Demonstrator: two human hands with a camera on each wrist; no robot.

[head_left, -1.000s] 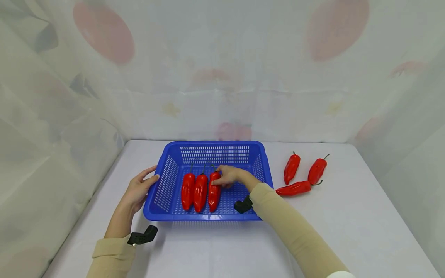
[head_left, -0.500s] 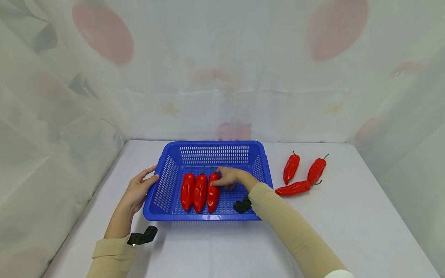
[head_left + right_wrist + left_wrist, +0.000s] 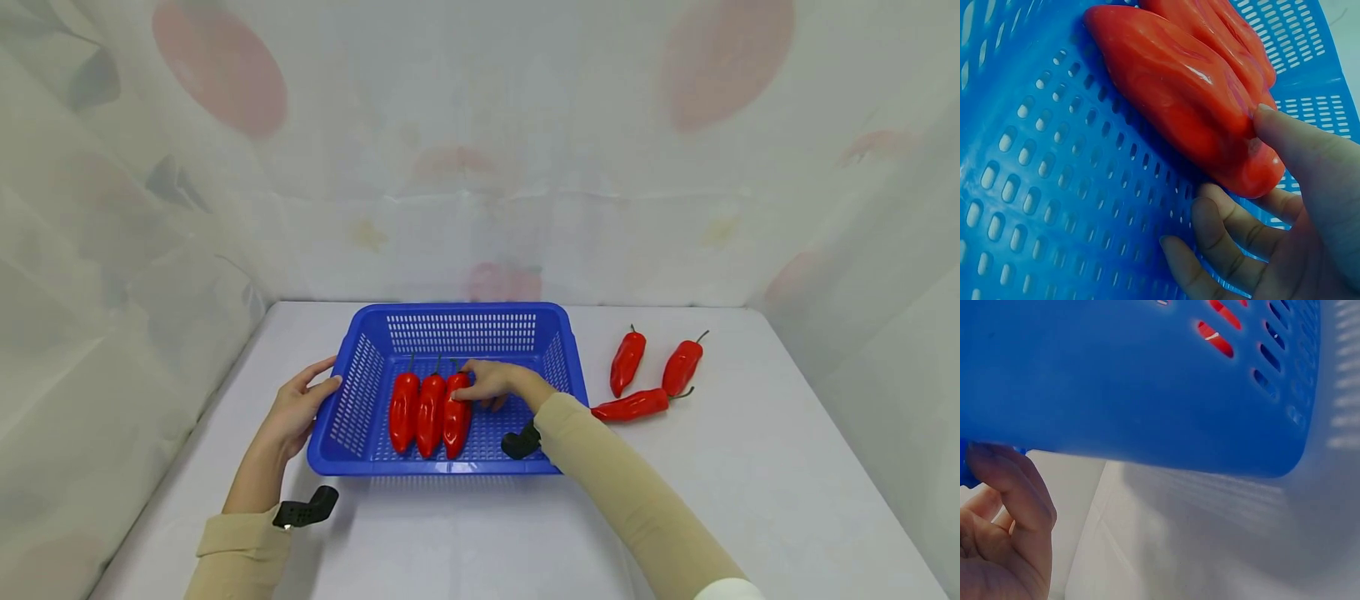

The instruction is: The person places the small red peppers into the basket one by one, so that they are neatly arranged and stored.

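Three red chili peppers lie side by side, stems away from me, in a blue plastic basket (image 3: 450, 468). My right hand (image 3: 491, 383) reaches over the basket and holds the rightmost pepper (image 3: 457, 425) near its stem end. In the right wrist view the thumb (image 3: 1297, 134) presses on that pepper's near end, with fingers below it. The middle pepper (image 3: 431, 417) and left pepper (image 3: 404, 412) lie close beside it. My left hand (image 3: 296, 408) grips the basket's left rim; its fingers (image 3: 1022, 487) curl at the rim in the left wrist view.
To the right of the basket, on the white table (image 3: 750, 467), lie three more red peppers: an upright-lying one (image 3: 627, 362), a slanted one (image 3: 682, 367) and a sideways one (image 3: 633, 406). Patterned white cloth (image 3: 480, 167) hangs behind and at both sides.
The right hand has shifted slightly left with the rightmost pepper, which now lies closer to the middle one. The left hand and basket stay in place.
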